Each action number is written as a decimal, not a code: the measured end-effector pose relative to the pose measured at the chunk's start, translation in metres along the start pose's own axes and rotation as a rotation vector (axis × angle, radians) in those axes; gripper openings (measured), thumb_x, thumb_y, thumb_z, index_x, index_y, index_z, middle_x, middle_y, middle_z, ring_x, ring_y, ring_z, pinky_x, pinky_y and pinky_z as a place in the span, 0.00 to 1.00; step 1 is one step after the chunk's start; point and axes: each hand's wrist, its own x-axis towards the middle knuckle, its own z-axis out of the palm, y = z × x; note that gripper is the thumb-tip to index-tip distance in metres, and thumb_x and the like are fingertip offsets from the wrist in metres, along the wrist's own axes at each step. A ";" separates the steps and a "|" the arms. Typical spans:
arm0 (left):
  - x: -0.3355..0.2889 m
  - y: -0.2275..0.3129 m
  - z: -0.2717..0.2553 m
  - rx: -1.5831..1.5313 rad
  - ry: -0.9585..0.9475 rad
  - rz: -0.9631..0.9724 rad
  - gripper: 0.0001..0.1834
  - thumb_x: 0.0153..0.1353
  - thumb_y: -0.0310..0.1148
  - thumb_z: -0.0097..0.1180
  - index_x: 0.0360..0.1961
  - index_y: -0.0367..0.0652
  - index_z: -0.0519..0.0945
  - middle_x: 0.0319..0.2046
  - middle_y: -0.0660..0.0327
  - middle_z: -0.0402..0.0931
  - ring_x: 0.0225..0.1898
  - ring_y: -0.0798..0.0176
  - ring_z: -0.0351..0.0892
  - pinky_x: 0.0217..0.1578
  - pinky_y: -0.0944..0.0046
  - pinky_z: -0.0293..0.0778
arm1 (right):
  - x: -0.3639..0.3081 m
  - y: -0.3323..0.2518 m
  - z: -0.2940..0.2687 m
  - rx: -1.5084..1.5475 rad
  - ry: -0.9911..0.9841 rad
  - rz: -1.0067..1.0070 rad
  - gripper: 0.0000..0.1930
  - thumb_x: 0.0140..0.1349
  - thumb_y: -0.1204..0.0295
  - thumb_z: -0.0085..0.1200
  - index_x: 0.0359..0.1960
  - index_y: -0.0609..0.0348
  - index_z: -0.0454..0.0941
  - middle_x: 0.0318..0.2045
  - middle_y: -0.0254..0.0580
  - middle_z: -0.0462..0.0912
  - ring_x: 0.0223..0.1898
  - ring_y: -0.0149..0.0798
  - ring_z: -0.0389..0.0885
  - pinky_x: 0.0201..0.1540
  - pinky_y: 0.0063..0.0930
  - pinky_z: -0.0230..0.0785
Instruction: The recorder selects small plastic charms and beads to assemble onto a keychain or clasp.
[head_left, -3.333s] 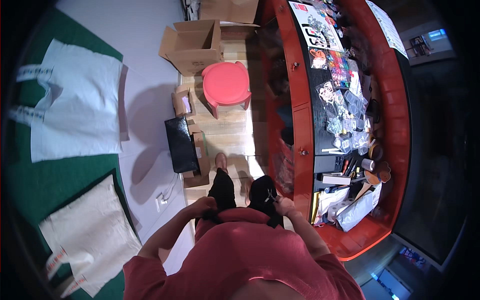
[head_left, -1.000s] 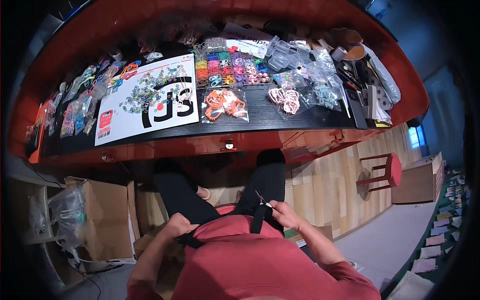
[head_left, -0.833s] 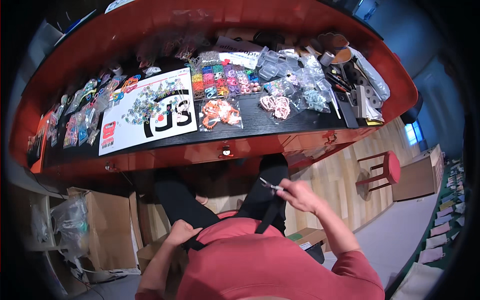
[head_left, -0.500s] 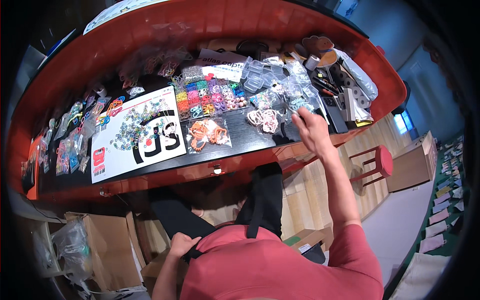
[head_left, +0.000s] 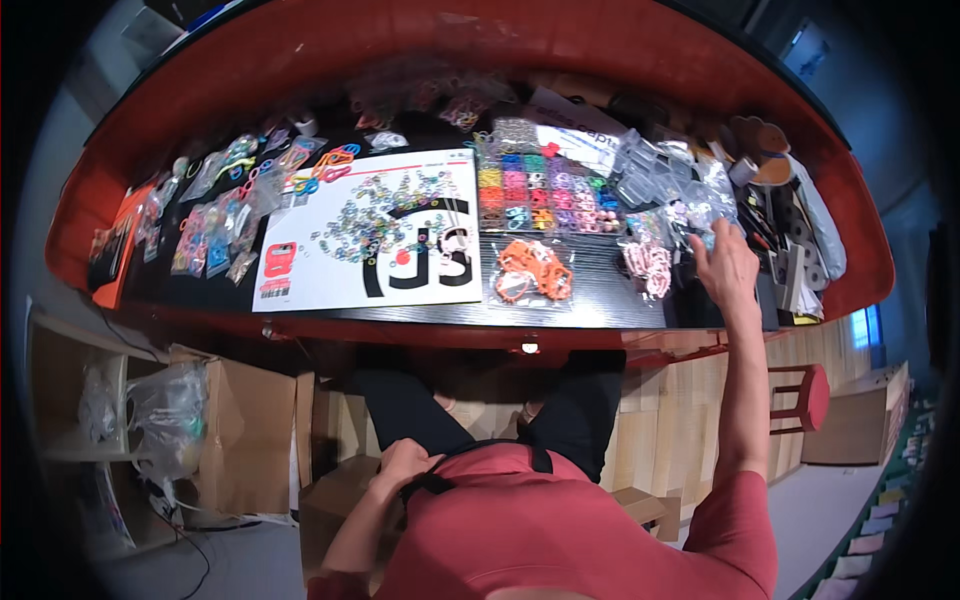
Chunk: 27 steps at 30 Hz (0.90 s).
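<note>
My right hand [head_left: 730, 268] is over the right part of the black desk, at a heap of small clear bags [head_left: 708, 205]. Its thumb and fingers are apart, and I see nothing held between them. Just left of it lies a bundle of pale pink bands [head_left: 648, 268], with a small bag of mixed colours [head_left: 648, 228] behind it. Further left, a clear bag of orange bands [head_left: 535, 272] lies near the desk's front edge. Low at my waist rests my left hand [head_left: 404, 462], away from the desk, its fingers partly hidden.
Small coloured rings [head_left: 385, 225] lie scattered on a white printed board [head_left: 310, 220]. A divided box of coloured pieces [head_left: 545, 195] and clear plastic boxes [head_left: 640, 170] stand behind. Paper rolls [head_left: 803, 250] are at the right, a red stool [head_left: 815, 398] beyond. Cardboard [head_left: 250, 435] stands lower left.
The whole view has turned right, so the desk appears shifted. My right hand's fingers, closed together before near a pale blue bag, are now spread. My left hand stays at my waist.
</note>
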 end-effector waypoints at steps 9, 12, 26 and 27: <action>-0.015 0.052 -0.062 -0.442 0.411 0.332 0.08 0.56 0.32 0.66 0.30 0.38 0.82 0.23 0.56 0.81 0.24 0.66 0.81 0.28 0.67 0.76 | -0.039 -0.103 -0.022 0.896 -0.082 -0.328 0.19 0.60 0.89 0.41 0.51 0.61 0.71 0.35 0.48 0.73 0.37 0.45 0.76 0.43 0.33 0.70; -0.036 0.116 -0.118 -0.543 0.545 0.479 0.04 0.56 0.24 0.64 0.31 0.35 0.82 0.25 0.61 0.78 0.24 0.76 0.73 0.26 0.74 0.70 | -0.044 -0.132 0.010 0.981 0.011 -0.319 0.19 0.57 0.90 0.47 0.49 0.62 0.72 0.35 0.49 0.75 0.38 0.48 0.78 0.42 0.34 0.71; 0.027 0.195 -0.183 -0.153 1.011 0.646 0.10 0.50 0.27 0.67 0.34 0.36 0.82 0.28 0.58 0.75 0.24 0.65 0.74 0.27 0.65 0.71 | -0.031 -0.155 -0.001 0.785 0.340 -0.431 0.15 0.51 0.84 0.58 0.42 0.58 0.77 0.41 0.45 0.79 0.42 0.47 0.77 0.45 0.38 0.67; 0.030 0.198 -0.183 -0.156 1.007 0.645 0.10 0.50 0.27 0.67 0.34 0.36 0.82 0.28 0.58 0.75 0.24 0.65 0.74 0.27 0.65 0.71 | -0.025 -0.163 -0.008 0.813 0.314 -0.478 0.14 0.50 0.83 0.59 0.40 0.57 0.77 0.40 0.44 0.79 0.42 0.46 0.77 0.45 0.38 0.66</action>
